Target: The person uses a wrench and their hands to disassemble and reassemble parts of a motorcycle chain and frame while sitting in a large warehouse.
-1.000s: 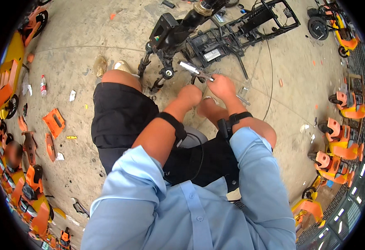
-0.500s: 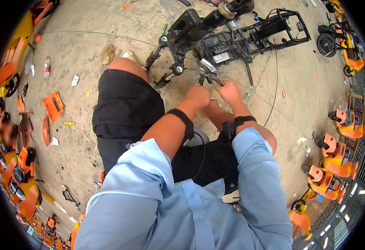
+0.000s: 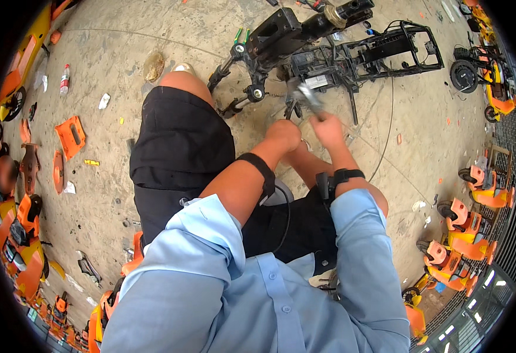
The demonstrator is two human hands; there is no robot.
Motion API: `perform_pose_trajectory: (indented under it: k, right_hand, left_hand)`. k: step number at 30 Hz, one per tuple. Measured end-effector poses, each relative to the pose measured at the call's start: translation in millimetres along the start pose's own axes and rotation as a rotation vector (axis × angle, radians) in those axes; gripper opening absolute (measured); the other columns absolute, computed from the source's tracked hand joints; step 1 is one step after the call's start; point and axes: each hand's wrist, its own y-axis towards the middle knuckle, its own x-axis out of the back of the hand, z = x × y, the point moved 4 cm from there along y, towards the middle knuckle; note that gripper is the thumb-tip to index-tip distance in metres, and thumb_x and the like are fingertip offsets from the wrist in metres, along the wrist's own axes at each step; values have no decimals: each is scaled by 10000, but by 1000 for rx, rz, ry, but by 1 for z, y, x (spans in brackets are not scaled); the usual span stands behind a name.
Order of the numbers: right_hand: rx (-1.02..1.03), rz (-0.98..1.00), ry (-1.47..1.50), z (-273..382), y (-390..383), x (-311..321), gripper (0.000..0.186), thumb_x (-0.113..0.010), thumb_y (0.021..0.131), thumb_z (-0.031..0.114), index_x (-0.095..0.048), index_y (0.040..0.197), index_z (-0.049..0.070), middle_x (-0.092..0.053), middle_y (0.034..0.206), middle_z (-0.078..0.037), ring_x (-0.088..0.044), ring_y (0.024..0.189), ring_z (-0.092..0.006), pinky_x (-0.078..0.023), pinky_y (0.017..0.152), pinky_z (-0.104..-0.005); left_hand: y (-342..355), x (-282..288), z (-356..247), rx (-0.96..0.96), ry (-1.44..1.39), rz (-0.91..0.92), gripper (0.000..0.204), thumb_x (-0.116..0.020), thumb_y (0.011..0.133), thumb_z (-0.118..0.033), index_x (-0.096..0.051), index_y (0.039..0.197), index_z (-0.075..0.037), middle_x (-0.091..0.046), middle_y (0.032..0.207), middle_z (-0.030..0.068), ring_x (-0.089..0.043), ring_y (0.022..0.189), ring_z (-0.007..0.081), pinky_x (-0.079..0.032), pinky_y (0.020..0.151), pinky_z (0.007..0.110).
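Note:
My left hand (image 3: 284, 134) is closed around the near end of a dark, forked metal piece (image 3: 294, 109), most of it hidden by the fist. Beside it on the right, my right hand (image 3: 328, 129) grips a hammer (image 3: 310, 97), its silver head smeared by motion and held just above the dark piece. Past my hands, a black front fork assembly (image 3: 275, 35) with two legs lies tilted on the concrete. A black vehicle frame (image 3: 381, 53) with cables and a pale box stretches away to its right.
Green-handled tools (image 3: 240, 36) lie by the fork. A thin cable (image 3: 391, 123) runs along the floor at right. At left are an orange plastic panel (image 3: 70, 137) and a bottle (image 3: 65, 79). Orange scooters (image 3: 486, 188) line the right side.
The hammer has swung up and to the right with my right hand, away from the dark piece. My left hand keeps its grip. The whole view has shifted slightly.

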Motion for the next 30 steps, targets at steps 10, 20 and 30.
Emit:
perform_pose_trajectory:
  k: [10, 20, 30]
  right_hand:
    - [80, -155, 260, 6, 11, 21, 316, -700, 862, 277, -724, 969, -19, -694, 760, -144, -633, 698, -203, -502, 684, -348]
    - [47, 51, -112, 10, 1, -8, 292, -701, 822, 289, -717, 934, 20, -703, 854, -202, -683, 796, -332, -513, 723, -408]
    - [-133, -85, -91, -22, 24, 20, 329, -690, 826, 340, -724, 943, 35, -711, 924, -217, -676, 861, -402, -524, 769, -432]
  left_hand:
    - [-7, -4, 3, 5, -92, -86, 316, -545, 842, -167, -741, 983, 37, -693, 1079, 263, -671, 999, 427, -543, 854, 481]
    - [-2, -3, 12, 22, -96, -8, 334, -559, 864, -215, -744, 1019, 16, -689, 1110, 263, -669, 1043, 407, -540, 891, 458]
    - [-3, -14, 21, 105, -277, -266, 390, -425, 951, -224, -702, 968, 50, -677, 1022, 302, -653, 940, 487, -526, 812, 547]
